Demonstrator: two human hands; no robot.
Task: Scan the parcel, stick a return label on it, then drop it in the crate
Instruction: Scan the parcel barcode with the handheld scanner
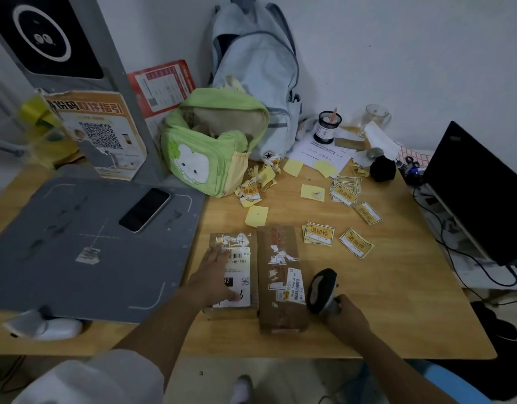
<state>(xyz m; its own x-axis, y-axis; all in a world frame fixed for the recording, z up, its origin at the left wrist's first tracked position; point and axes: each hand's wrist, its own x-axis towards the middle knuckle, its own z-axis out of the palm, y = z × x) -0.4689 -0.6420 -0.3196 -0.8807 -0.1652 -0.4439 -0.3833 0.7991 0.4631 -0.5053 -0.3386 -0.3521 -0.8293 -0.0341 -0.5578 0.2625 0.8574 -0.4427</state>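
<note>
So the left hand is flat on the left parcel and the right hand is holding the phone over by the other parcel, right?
Not quite. The head view shows the right hand holding a scanner, not the phone, which lies on the grey mat. The left hand is indeed flat on the left parcel, beside the other parcel.

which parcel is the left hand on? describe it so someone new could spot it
On the wooden table, just right of the grey scanning mat, two brown cardboard parcels lie side by side. The left hand rests flat on the left parcel. Unlike its narrower neighbour with torn label scraps, it carries a large intact white shipping label.
</note>
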